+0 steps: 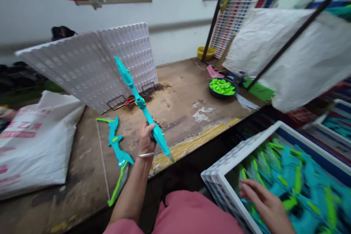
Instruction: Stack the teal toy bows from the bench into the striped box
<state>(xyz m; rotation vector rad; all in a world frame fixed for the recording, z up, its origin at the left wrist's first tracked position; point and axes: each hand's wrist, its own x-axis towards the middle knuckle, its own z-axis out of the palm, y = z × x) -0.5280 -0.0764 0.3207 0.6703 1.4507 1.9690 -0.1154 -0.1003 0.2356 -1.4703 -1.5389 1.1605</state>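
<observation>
A: Left hand (146, 135) clenched round teal toy bow (142, 108) at mid-grip, above table (178, 98).
B: Looks light, stiff plastic; thin tips likely fragile. Right hand (263, 204) released, in crate (219, 175).

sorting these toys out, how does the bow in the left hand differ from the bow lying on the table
The bow in the left hand is raised off the table and shows no string; the left hand grips its lower part. The bow on the table lies flat, untouched, with a pale string along it and green tips. Both are teal plastic toy bows.
</observation>
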